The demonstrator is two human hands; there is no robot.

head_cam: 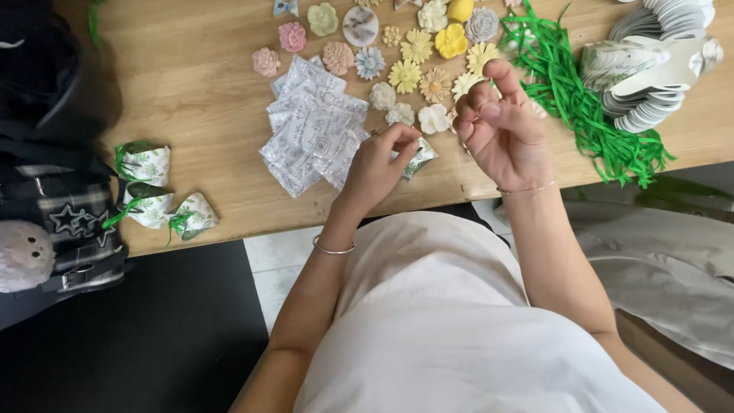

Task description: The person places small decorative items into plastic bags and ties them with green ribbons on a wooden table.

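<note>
My left hand (382,162) pinches a small clear printed packet (420,158) at the table's front edge. My right hand (501,122) is raised just to the right of it, palm toward me, fingers curled; whether something small sits between thumb and fingers I cannot tell. A pile of clear printed packets (313,126) lies to the left of my left hand. Several pastel flower-shaped pieces (417,73) are spread on the wooden table (199,99) beyond my hands.
Green paper shred (581,107) lies at the right, beside a stack of white paper pieces (650,69). Three filled packets tied with green strips (157,195) sit near the left front edge. A dark bag with a plush charm (46,229) hangs at far left.
</note>
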